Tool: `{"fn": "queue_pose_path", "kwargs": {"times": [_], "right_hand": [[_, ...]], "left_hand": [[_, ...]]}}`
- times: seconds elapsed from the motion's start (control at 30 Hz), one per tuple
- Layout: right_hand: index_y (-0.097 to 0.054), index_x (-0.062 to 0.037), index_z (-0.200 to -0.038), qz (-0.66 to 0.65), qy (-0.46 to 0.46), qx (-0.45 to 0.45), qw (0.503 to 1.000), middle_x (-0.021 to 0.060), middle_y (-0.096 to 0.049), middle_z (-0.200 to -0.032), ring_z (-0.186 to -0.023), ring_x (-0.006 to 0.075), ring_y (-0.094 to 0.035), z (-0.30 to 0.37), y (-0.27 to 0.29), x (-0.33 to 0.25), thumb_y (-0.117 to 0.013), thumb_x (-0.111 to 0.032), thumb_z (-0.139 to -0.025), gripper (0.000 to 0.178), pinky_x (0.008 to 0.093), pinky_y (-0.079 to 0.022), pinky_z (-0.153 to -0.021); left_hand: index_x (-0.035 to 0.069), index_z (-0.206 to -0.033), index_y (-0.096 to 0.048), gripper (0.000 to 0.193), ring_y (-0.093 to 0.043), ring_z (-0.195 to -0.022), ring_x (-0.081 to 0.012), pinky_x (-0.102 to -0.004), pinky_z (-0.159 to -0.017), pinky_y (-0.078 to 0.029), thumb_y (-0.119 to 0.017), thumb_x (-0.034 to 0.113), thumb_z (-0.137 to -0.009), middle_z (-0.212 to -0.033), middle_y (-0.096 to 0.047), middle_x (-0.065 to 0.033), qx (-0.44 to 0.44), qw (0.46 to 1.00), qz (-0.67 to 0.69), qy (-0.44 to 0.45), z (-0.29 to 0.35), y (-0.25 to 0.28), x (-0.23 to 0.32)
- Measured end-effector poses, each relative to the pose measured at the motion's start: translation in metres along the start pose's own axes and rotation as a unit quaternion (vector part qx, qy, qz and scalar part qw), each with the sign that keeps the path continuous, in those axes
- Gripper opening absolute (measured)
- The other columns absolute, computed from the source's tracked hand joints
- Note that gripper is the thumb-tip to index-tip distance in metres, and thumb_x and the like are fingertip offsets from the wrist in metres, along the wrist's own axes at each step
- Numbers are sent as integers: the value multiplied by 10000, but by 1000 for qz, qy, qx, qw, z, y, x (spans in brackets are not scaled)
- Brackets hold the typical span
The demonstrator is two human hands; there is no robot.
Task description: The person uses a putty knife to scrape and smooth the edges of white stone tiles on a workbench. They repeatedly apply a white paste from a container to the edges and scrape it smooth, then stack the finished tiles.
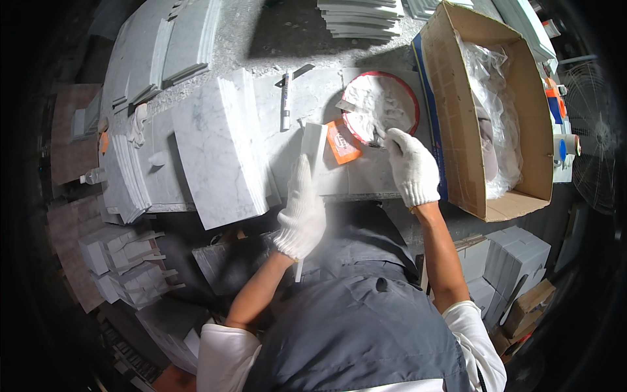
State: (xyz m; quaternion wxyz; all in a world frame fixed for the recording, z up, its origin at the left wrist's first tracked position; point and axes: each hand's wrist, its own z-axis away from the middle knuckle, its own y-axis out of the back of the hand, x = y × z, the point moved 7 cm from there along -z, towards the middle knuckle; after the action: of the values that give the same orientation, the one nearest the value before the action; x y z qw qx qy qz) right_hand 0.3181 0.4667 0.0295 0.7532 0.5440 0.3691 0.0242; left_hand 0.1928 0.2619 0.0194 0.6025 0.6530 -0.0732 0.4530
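Note:
My left hand [302,215], in a white knit glove, is closed around a narrow white marble-like slab [315,145] held on edge near the table's front. My right hand [413,164], gloved too, is closed at the near right rim of a red-rimmed round tub [418,108] of white paste [384,98]. A dark bit of something shows at its fingertips; what it is, I cannot make out. A flat metal blade [347,105] lies across the tub's left rim. Between the slab and the tub lies an orange flat piece [344,141].
A white marker-like tube [286,98] lies behind the slab. Leaning marble tiles [212,140] stand left, more tile stacks [360,16] at the back. An open cardboard box [450,98] with clear plastic wrap [499,124] borders the right side. A fan [591,130] stands beyond it.

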Motion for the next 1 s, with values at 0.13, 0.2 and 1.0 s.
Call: {"fn": "queue_pose_path", "kwargs": {"times": [0.13, 0.2, 1.0], "right_hand": [[-714, -54, -1233, -206, -70, 52, 975, 56, -757, -960, -720, 99, -684, -2, -8, 39, -716, -201, -973, 299, 249, -537, -643], [-719, -47, -1231, -292, -122, 25, 948, 31, -753, -963, -712, 80, -675, 0, -16, 55, -716, -204, -978, 298, 237, -535, -614], [-739, -58, -1197, -310, -146, 19, 939, 15, -735, -878, -681, 68, -644, -14, -46, 50, -725, -230, -969, 286, 236, -515, -598]], "left_hand": [[-47, -1610, -67, 846, -296, -1517, -381, -388, -1196, -331, -511, -4, -892, -1676, -152, -263, -27, 999, 10, 44, 13, 8, -4], [-38, -1613, -63, 851, -284, -1524, -376, -389, -1202, -322, -514, 8, -893, -1676, -150, -263, -60, 992, 44, 100, 23, 8, -11], [34, -1609, -190, 811, -452, -1420, -394, -425, -1131, -431, -596, 57, -907, -1598, -363, -238, -15, 994, 12, 106, 42, -2, -12]]}}
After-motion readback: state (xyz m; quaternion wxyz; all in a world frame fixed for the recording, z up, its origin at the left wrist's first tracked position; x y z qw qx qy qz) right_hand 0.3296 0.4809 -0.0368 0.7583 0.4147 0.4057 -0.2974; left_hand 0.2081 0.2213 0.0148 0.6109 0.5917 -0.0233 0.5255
